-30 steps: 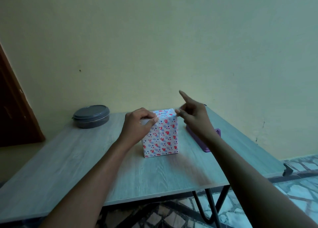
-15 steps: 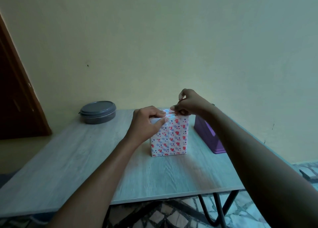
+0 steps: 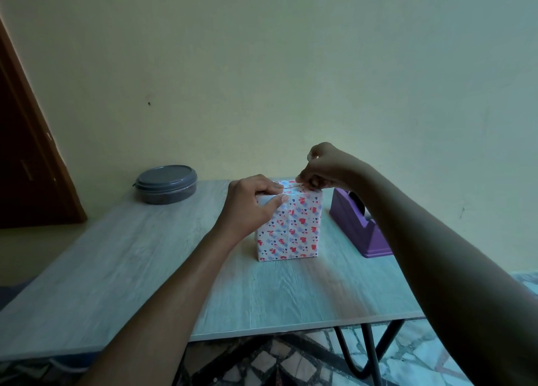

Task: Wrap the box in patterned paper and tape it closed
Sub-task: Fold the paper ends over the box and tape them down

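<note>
The box stands upright near the middle of the surface, its near face and what shows of the top covered in patterned paper, so I judge the wrapping nearly finished; only the top seam seems left to tape. My left hand curls over the top edge at 9 o'clock, gripping the box. My right hand pinches something thin at the top, probably tape. A second ago its fingers were spread above the box. The purple dispenser sits at 3 o'clock.
</note>
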Demonstrator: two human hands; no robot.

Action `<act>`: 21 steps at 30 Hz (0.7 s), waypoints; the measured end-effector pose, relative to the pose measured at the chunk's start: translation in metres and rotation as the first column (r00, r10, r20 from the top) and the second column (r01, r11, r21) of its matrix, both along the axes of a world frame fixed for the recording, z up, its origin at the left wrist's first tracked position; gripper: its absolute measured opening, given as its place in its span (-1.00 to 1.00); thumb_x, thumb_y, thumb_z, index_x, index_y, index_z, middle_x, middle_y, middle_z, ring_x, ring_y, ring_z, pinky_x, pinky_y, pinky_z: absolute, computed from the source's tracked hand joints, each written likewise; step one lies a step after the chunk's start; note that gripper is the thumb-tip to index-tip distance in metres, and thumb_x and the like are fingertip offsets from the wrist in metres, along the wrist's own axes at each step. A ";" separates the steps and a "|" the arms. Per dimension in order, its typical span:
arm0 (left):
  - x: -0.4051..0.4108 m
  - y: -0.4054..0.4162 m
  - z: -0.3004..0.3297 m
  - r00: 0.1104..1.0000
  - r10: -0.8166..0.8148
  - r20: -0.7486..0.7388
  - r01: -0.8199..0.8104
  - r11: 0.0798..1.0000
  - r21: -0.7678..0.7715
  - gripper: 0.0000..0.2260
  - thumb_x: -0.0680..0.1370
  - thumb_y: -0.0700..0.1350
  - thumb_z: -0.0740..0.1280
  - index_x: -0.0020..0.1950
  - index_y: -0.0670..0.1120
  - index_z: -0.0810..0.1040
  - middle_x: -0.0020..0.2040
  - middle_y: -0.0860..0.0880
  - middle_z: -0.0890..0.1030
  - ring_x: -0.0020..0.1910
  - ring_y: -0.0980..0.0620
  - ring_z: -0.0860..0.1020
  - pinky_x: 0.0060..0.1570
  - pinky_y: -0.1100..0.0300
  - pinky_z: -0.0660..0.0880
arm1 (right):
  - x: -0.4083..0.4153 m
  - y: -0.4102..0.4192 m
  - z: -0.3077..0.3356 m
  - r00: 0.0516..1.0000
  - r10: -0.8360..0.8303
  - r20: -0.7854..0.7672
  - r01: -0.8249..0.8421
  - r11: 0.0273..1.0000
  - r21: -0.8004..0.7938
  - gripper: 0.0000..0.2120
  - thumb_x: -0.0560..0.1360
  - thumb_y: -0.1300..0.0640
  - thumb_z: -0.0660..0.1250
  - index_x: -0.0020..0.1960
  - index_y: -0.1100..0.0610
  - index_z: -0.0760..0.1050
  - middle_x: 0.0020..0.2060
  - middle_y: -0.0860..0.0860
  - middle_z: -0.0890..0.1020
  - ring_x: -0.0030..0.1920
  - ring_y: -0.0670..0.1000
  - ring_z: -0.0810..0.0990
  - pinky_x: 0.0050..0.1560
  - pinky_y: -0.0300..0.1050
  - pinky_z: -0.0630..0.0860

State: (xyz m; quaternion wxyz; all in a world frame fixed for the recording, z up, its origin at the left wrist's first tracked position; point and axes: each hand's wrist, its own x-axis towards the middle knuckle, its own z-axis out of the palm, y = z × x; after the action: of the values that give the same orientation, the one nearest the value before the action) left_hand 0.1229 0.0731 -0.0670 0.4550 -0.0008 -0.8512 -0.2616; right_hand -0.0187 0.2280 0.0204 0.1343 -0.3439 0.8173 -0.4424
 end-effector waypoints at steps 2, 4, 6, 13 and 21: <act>0.000 0.001 0.000 1.000 0.001 0.001 -0.001 1.000 -0.003 -0.83 0.44 -0.08 0.60 -0.04 -0.13 0.77 -0.05 0.03 0.75 -0.07 0.23 0.68 0.02 0.32 0.60 | -0.001 0.003 -0.001 1.000 -0.006 0.010 0.006 1.000 -0.013 -0.60 0.42 0.41 0.52 -0.33 0.17 0.33 -0.45 0.18 0.54 -0.42 0.07 0.51 -0.46 -0.18 0.42; 0.000 0.001 0.000 1.000 0.001 0.001 -0.001 1.000 -0.003 -0.83 0.44 -0.08 0.60 -0.04 -0.13 0.77 -0.05 0.04 0.75 -0.07 0.23 0.68 0.02 0.33 0.59 | -0.001 0.004 0.000 1.000 0.004 0.014 -0.004 1.000 -0.003 -0.58 0.41 0.38 0.57 -0.33 0.16 0.33 -0.48 0.15 0.55 -0.45 0.04 0.51 -0.46 -0.19 0.43; 0.000 0.001 0.000 1.000 0.002 0.004 -0.002 1.000 -0.001 -0.84 0.44 -0.08 0.61 -0.05 -0.13 0.77 -0.06 0.04 0.75 -0.07 0.23 0.68 0.02 0.35 0.58 | 0.000 0.004 0.001 1.000 0.008 0.001 -0.008 1.000 0.018 -0.57 0.38 0.38 0.60 -0.33 0.17 0.33 -0.51 0.13 0.54 -0.46 0.04 0.50 -0.45 -0.18 0.44; 0.001 0.002 0.001 1.000 0.003 0.007 -0.003 1.000 -0.004 -0.84 0.44 -0.09 0.61 -0.05 -0.12 0.77 -0.07 0.04 0.75 -0.08 0.23 0.68 0.02 0.37 0.56 | 0.003 -0.001 0.011 0.997 -0.006 -0.072 0.017 0.989 0.149 -0.62 0.35 0.31 0.64 -0.30 0.19 0.40 -0.47 0.11 0.53 -0.49 0.00 0.46 -0.50 -0.24 0.46; 0.001 0.002 0.001 1.000 0.007 0.010 -0.007 1.000 -0.009 -0.82 0.44 -0.07 0.60 -0.03 -0.13 0.77 -0.05 0.04 0.75 -0.07 0.22 0.68 0.01 0.37 0.57 | 0.004 -0.004 0.020 0.996 -0.087 -0.025 0.090 0.961 0.262 -0.66 0.33 0.23 0.69 -0.18 0.27 0.52 -0.56 0.06 0.55 -0.60 -0.04 0.34 -0.49 -0.22 0.26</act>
State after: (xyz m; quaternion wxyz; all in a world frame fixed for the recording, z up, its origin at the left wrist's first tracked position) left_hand 0.1243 0.0750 -0.0664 0.4516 0.0017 -0.8547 -0.2562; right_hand -0.0149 0.2239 0.0408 0.1534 -0.2889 0.8841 -0.3337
